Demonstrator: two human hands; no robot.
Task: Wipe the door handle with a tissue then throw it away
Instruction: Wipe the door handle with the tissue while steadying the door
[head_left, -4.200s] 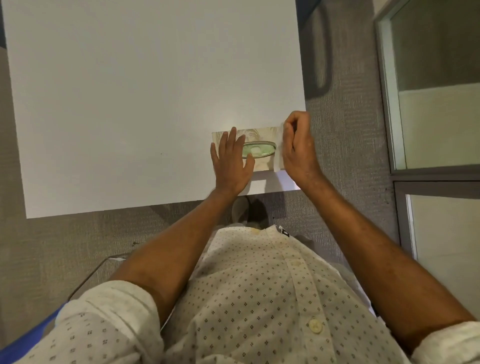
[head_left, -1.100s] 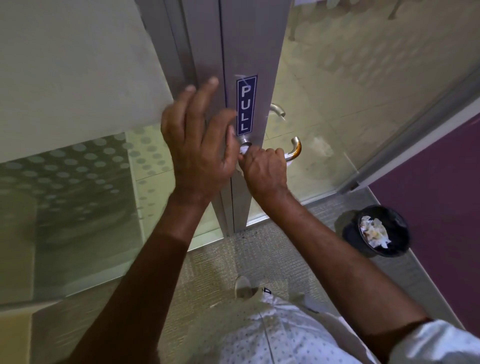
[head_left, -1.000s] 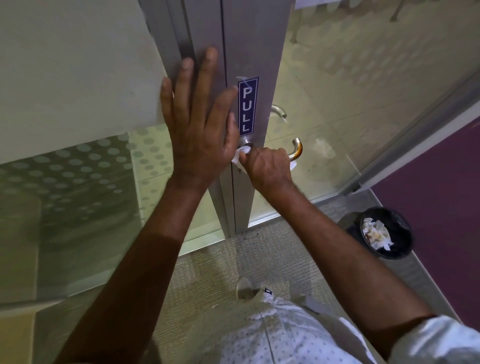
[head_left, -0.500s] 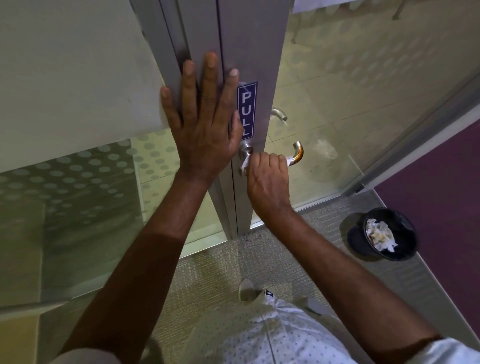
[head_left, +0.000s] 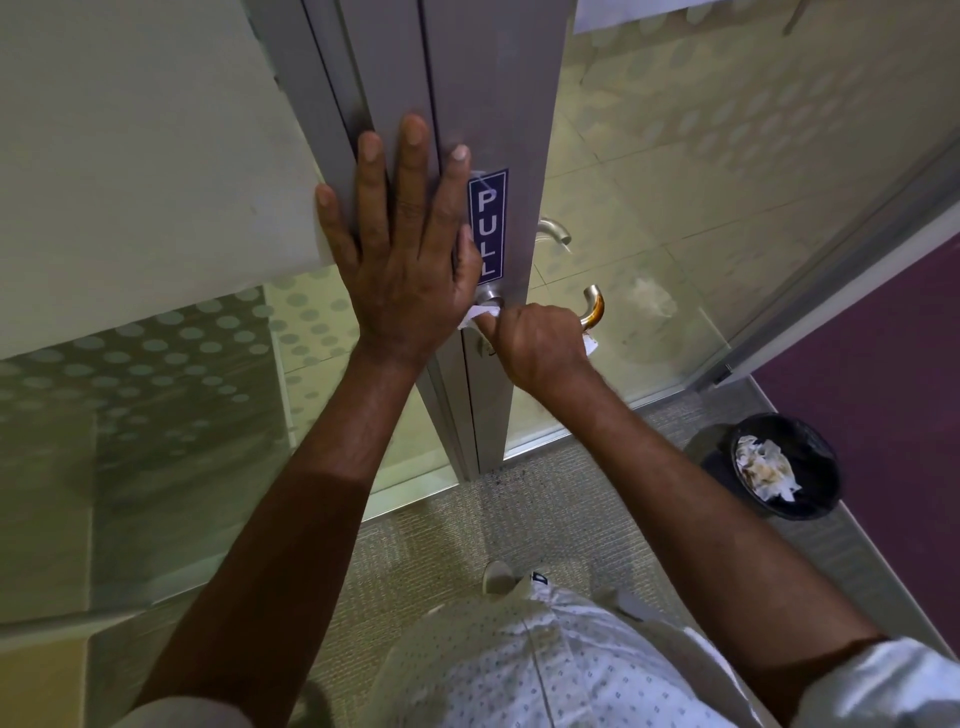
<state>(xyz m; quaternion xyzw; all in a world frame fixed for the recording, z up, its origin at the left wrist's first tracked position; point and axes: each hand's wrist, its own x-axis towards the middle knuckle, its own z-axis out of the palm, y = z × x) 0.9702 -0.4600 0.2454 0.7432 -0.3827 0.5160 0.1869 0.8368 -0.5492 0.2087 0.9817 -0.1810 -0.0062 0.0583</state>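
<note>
A person wipes a curved silver metal door handle (head_left: 592, 306) with a crumpled white tissue (head_left: 480, 314)

Since half a second ago the right hand (head_left: 537, 345) has slid along the handle, more tissue now showing at the round base. It is closed around tissue and lever, whose long axis runs left to right, its tip hooking up at the right. The left hand (head_left: 402, 249) stays flat, fingers spread, on the grey aluminium door frame (head_left: 488, 93). A black round waste bin (head_left: 784, 467) stands apart on open carpet, lower right
</note>
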